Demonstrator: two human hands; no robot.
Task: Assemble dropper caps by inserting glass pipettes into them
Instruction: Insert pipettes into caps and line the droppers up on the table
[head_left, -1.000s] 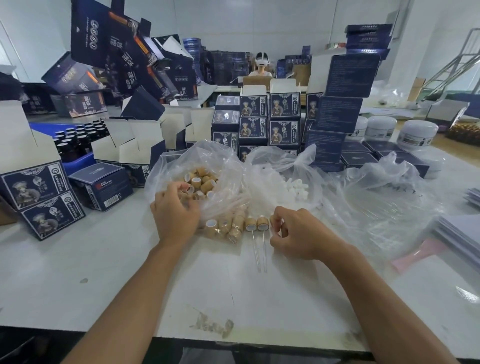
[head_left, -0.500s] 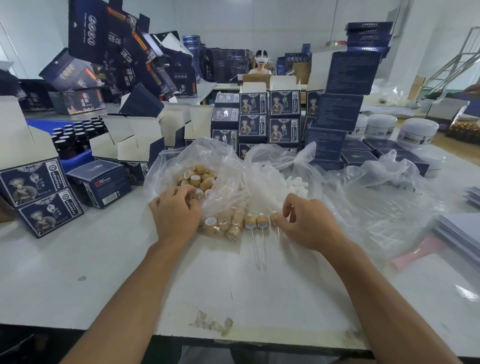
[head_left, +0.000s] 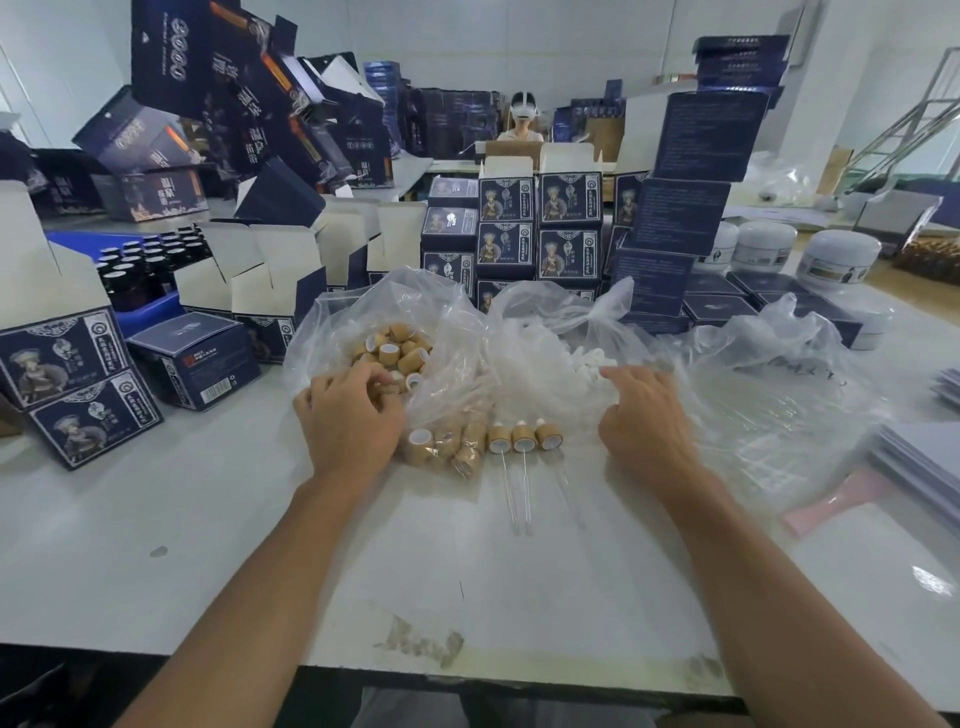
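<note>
Since the earlier frames the right hand (head_left: 644, 421) is lifting away from the finished droppers and reaching up toward one o'clock, into the bag of white bulbs (head_left: 584, 358), while the left hand (head_left: 350, 415) is staying at the mouth of the bag of bamboo-coloured caps (head_left: 397, 353) at eleven o'clock. The right hand's fingers (head_left: 621, 375) are spreading loose and relaxed, holding nothing that shows; the left hand's fingers (head_left: 382, 382) are curling in among the caps, and whether they are already pinching one I cannot tell. Three assembled droppers (head_left: 523, 439) are lying side by side at twelve o'clock on the tabletop (head_left: 218, 545), between the two hands, their glass pipettes (head_left: 519, 493) pointing back toward six o'clock — that is all the finished work showing. A small heap of loose caps (head_left: 441, 447) is resting under the plastic just beside them at their nine o'clock, touching the row, and the bag behind is holding many more. Judging by that, the task is barely getting under way — the bulk of the caps are still waiting for pipettes. A loose stock of bare pipettes is not plainly showing; the crumpled clear plastic (head_left: 779, 395) at two o'clock may be covering it.
</note>
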